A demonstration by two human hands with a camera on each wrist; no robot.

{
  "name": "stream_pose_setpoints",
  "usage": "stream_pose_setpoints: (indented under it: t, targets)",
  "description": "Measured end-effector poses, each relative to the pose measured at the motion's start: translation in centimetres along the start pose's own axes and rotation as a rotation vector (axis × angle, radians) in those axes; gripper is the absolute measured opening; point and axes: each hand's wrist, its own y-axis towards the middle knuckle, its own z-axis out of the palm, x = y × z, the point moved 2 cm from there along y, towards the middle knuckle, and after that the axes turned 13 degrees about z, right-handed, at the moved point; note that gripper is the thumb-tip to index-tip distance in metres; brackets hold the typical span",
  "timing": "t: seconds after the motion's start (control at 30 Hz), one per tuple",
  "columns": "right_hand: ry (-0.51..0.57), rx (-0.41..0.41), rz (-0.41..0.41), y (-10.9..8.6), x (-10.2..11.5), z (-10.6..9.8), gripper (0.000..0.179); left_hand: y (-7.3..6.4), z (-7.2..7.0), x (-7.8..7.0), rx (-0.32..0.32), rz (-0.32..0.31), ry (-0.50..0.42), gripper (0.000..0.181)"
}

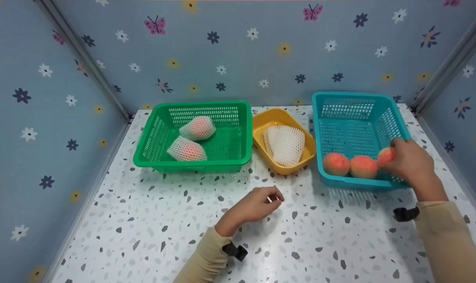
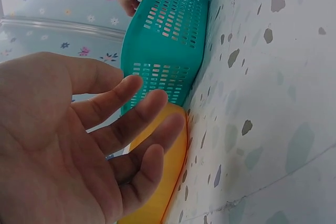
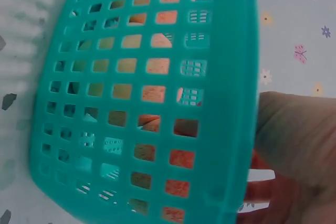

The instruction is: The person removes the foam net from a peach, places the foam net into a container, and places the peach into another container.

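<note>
Mottled peach [image 1: 385, 156] in my right hand's [image 1: 413, 162] grip

My fingers curl round the rounded, pink-orange peach inside the near right corner of the perforated teal basket [image 1: 354, 95]; two more peaches [image 1: 363, 167] sit beside it. My left hand [image 1: 257, 204] hangs relaxed, fingers loosely bent, above the speckled table [image 1: 312, 236], near the smooth yellow tray [image 1: 286, 170] of white foam-mesh sleeves [image 1: 289, 145]. In the green basket [image 1: 232, 143] lie two mesh-wrapped fruits [image 1: 201, 128].

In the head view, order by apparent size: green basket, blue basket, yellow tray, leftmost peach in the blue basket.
1. Green basket and blue basket: too close to rank; green looks wider, blue taller.
2. Yellow tray
3. Leftmost peach in blue basket
</note>
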Motion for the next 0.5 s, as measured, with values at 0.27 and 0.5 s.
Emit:
stream_pose_setpoints:
  t: [0.27,0.5]
  targets:
    - [-0.001,0.094,-0.014,-0.3,-0.3,-1.1,0.079,-0.1,-0.1,0.2,0.002,0.014,-0.003,0.018]
    - [-0.013,0.033,-0.038,-0.9,-0.7,-1.5,0.057,-0.3,-0.1,0.4,0.002,0.023,-0.007,0.019]
